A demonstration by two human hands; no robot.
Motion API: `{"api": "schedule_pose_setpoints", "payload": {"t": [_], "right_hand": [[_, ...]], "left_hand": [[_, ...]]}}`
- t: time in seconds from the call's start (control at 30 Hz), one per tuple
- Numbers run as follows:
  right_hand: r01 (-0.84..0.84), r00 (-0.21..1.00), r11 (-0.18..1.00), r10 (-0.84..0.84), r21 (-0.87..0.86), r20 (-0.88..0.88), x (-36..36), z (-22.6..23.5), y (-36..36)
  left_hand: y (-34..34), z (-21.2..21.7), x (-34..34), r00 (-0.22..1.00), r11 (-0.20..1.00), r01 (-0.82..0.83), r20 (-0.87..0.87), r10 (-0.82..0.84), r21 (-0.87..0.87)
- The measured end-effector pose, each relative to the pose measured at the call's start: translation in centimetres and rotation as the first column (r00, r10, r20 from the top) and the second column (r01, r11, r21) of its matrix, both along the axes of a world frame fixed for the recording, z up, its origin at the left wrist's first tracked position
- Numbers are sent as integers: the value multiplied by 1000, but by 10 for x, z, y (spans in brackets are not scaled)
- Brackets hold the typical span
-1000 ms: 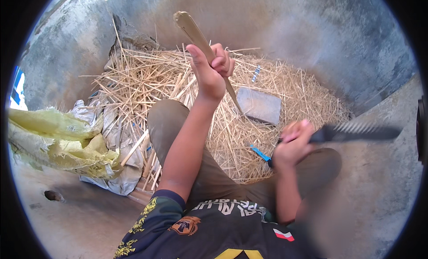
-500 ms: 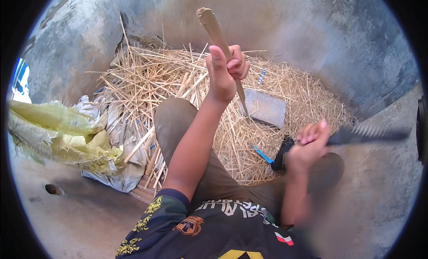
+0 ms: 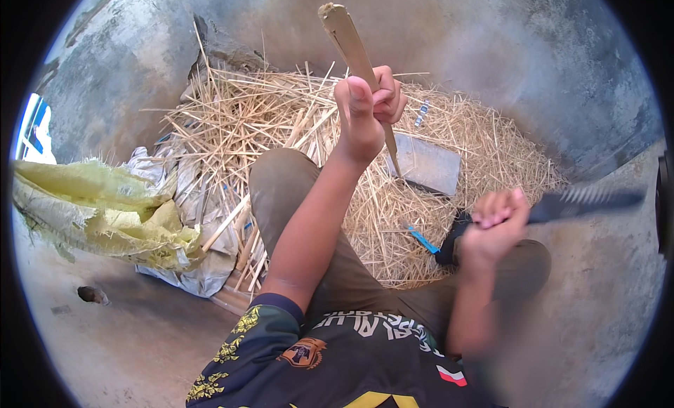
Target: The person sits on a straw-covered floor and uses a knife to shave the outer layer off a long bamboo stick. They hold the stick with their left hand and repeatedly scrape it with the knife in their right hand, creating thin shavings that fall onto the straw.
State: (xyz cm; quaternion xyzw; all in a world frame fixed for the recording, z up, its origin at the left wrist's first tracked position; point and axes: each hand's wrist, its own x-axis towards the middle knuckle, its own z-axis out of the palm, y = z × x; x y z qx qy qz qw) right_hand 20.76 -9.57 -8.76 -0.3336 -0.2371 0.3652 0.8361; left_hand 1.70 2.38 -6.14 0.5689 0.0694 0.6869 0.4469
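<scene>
My left hand [image 3: 366, 120] is wrapped round a flat, tapering bamboo stick [image 3: 349, 43], thumb up. The stick's broad rough end points away from me. Its thin end comes down over the left part of a grey block [image 3: 427, 162]; whether they touch I cannot tell. Out to the right, my right hand [image 3: 497, 224] is closed round the handle of a large dark knife [image 3: 586, 206]. The blade points right, smeared by motion, with a row of notches along its far edge. The handle itself is mostly hidden by my fingers.
Straw and thin split sticks [image 3: 260, 113] cover the floor ahead, by a curved concrete wall [image 3: 491, 36]. A torn yellow sack [image 3: 105, 211] lies at left. A blue strip [image 3: 424, 239] sits near my right knee, a wristwatch-like strap [image 3: 422, 113] beyond the block.
The whole view has shifted slightly, so things appear farther right. The knife's blade has tilted a little upward in the picture. Both hands keep their holds.
</scene>
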Motion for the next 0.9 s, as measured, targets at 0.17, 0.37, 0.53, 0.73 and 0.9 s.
{"api": "schedule_pose_setpoints", "payload": {"t": [0.17, 0.37, 0.53, 0.73, 0.9], "right_hand": [[-494, 772, 298, 584, -817, -253, -41, -107, -25], [-201, 910, 884, 328, -421, 254, -4, 11, -3], [-60, 994, 998, 63, 34, -91, -23, -66, 0], [-473, 759, 432, 642, -768, -107, -16, -72, -16], [-219, 964, 941, 249, -257, 91, 9, 9, 9]], "left_hand": [[-2, 2, 7, 999, 999, -29, 15, 29, 19], [0, 1, -9, 999, 1000, -11, 30, 11, 5], [5, 4, 5, 999, 999, 34, 25, -35, 23], [3, -2, -4, 999, 1000, 6, 40, -6, -2], [4, 1, -4, 998, 1000, 25, 56, -24, -18]]}}
